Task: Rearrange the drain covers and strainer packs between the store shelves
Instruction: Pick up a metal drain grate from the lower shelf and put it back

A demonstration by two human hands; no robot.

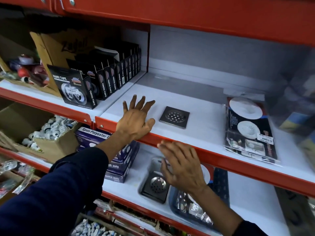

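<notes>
A square steel drain cover (174,117) lies flat on the upper white shelf (201,133). My left hand (136,119) rests open on that shelf just left of it, fingers spread, not touching it. A strainer pack (247,128) in clear plastic lies at the shelf's right. On the lower shelf (129,186) sits a wrapped drain cover (156,184) with a domed strainer, and beside it another strainer pack (196,206). My right hand (182,165) hovers open above the wrapped cover and holds nothing.
Black nano tape boxes (102,77) fill the upper shelf's left bay behind a red divider. Purple spun polyester boxes (119,157) stand left on the lower shelf. A carton of white fittings (51,132) is further left. Red shelf lips (221,157) jut forward.
</notes>
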